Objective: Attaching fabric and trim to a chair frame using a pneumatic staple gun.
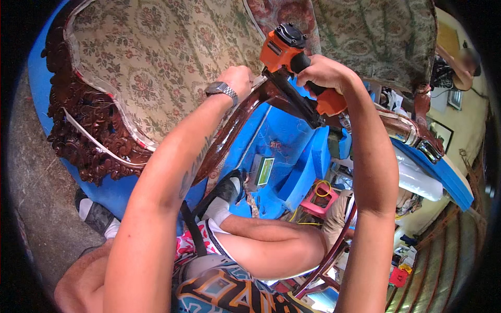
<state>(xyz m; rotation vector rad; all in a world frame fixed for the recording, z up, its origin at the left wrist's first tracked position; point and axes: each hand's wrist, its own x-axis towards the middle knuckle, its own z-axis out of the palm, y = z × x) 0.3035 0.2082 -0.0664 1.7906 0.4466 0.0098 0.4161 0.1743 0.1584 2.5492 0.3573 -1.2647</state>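
My right hand (pixel 326 75) is wrapped round the grip of an orange and black staple gun (pixel 279 49). The gun's nose points down at the carved wooden frame of a chair or sofa, near the seat's edge. Just left of it, my left hand (pixel 237 82) is closed at the border of the floral upholstery (pixel 172 47), with a pale edging strip (pixel 258 81) at its fingertips. Part of that grip is hidden by the back of the hand. A watch sits on my left wrist. Dark glossy carving (pixel 94 130) borders the fabric, and a loose pale strip (pixel 99 141) hangs across it.
Blue sheeting (pixel 276 130) lies under the furniture, with a small green and white box (pixel 263 171) near my foot. A pink crate (pixel 317 198) and a clear plastic roll (pixel 420 180) are to the right. Another person (pixel 459 70) is at the far right.
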